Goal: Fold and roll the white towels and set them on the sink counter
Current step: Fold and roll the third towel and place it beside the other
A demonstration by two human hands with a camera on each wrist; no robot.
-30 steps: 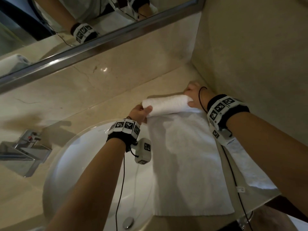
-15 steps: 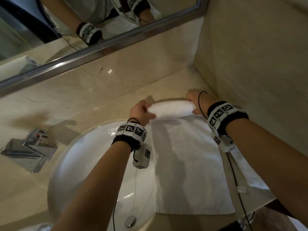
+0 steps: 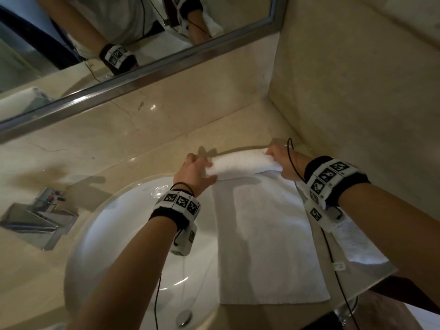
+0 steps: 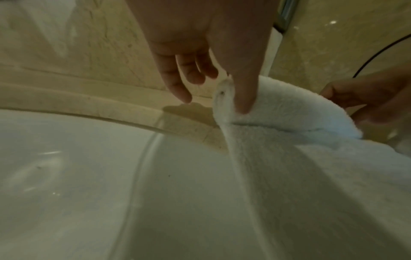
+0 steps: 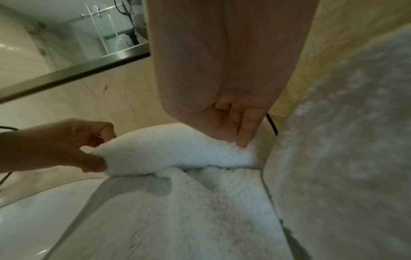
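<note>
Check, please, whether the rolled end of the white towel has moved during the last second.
Yes. The rolled end has come slightly toward the person, away from the back wall, so less of the white towel lies flat.

No readable text, brand, number or sign in any view. Only markings: black-and-white square fiducial patterns on left wristband (image 3: 181,203) and right wristband (image 3: 329,177), more on camera unit under left wrist (image 3: 184,239), same pattern repeated on wristband reflected in mirror (image 3: 116,57); patterns carry no letters or digits. Small white tag (image 3: 339,266) on cable near worktop edge: print too small to read. Both wrist views show no lettering.
</note>
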